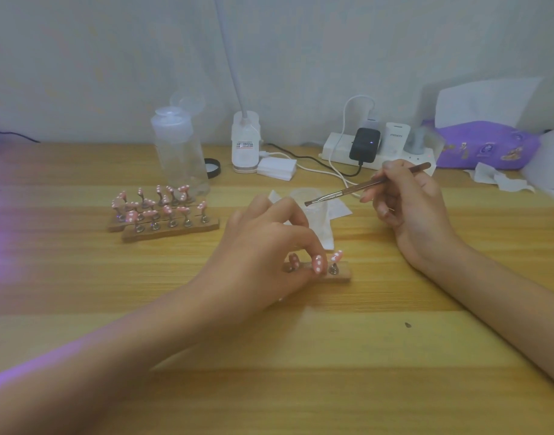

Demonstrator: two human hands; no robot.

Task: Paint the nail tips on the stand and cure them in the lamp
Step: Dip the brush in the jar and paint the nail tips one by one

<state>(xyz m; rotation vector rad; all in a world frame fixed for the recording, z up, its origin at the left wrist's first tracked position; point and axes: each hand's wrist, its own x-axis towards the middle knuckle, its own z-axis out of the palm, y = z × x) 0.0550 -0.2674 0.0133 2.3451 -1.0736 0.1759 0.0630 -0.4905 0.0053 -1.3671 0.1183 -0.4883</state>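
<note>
Head view — forward, downward (close)

A white charger [394, 137] in the power strip [332, 149] at the table's far edge reads, faintly, "PISEN". The label [246, 144] on the white lamp base is too blurred to read.

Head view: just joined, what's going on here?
A person is working at a wooden table. Their left hand holds the near stand of pink, white-dotted nail tips, while the right hand holds a brush raised, its bristles near a clear cup. Two more filled stands sit farther left by a clear bottle.
</note>
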